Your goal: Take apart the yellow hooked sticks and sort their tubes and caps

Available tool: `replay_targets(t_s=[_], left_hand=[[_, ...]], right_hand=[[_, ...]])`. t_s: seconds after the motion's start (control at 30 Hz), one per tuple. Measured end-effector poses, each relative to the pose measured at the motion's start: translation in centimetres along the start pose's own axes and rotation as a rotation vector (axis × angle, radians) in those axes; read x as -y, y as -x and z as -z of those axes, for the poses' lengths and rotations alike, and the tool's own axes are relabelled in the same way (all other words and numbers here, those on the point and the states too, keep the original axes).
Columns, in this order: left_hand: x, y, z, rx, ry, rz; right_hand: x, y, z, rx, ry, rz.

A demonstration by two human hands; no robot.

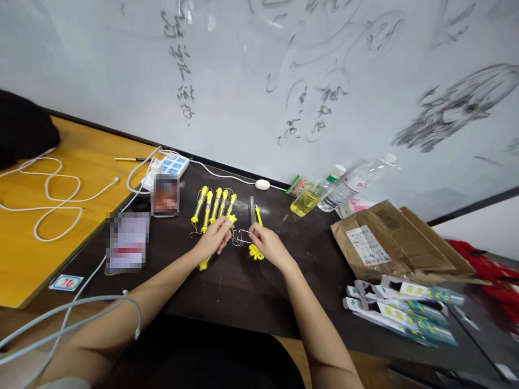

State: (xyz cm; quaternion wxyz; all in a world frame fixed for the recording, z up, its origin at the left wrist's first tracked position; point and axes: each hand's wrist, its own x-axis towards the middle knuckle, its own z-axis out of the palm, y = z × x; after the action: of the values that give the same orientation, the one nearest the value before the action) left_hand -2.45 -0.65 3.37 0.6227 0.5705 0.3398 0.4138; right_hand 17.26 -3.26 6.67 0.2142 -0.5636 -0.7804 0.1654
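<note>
My left hand (213, 237) is closed round a slim tube with yellow end caps (232, 219), like a tubular spring scale; the fingers cover its middle. Between the fingertips of my right hand (265, 246) is a thin bent wire (244, 232), its open end towards the left hand. Just behind lie several similar yellow-capped tubes (208, 208) in a row, with wire hooks at their ends. Beyond the right hand are a clear empty tube (252, 208) and a yellow rod (258, 216). Small yellow ring-shaped parts (255, 252) lie beneath that hand.
Two phones (127, 243) and a white power strip (174, 165) are on the left, with loose cables. Bottles (310, 197), a cardboard parcel (365, 243) and flattened printed boxes (401, 310) occupy the right. A whiteboard (227, 81) rises behind the dark table (227, 297).
</note>
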Motion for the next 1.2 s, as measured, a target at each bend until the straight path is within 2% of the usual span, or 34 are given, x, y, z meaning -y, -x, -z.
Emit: replay_targets(t_s=[0.13,0.23,0.37,0.53,0.7,0.87,0.97,1.07,1.2], left_hand=[[0.3,-0.2,0.1,0.016,0.009,0.024],[0.3,-0.2,0.1,0.016,0.009,0.032],[0.2,-0.1,-0.1,0.01,-0.003,0.031],[0.2,-0.1,-0.3,0.058,-0.005,0.028],[0.1,0.1,-0.4,0.097,-0.029,0.031],[0.1,0.2,-0.4,0.117,-0.07,0.027],[0.1,0.3,-0.3,0.17,-0.101,0.017],[0.1,0.5,-0.1,0.269,-0.13,0.026],[-0.5,0.9,0.0,0.4,-0.188,0.057]], right_hand=[[-1.1,-2.2,-0.3,0.148,-0.018,0.121],[-2.0,-3.8,-0.7,0.267,-0.049,0.15],[-2.5,-5.1,-1.5,0.301,-0.016,0.181],[-2.6,-5.2,-2.2,0.188,0.022,0.18],[-2.2,-3.8,-1.5,-0.028,0.008,0.205],[-1.4,-1.0,-1.5,-0.233,-0.185,0.149],[-0.8,0.6,-2.1,-0.327,-0.349,0.112],[-0.1,1.5,-2.5,-0.361,-0.493,0.077],[0.2,1.8,-2.6,-0.28,-0.581,0.105]])
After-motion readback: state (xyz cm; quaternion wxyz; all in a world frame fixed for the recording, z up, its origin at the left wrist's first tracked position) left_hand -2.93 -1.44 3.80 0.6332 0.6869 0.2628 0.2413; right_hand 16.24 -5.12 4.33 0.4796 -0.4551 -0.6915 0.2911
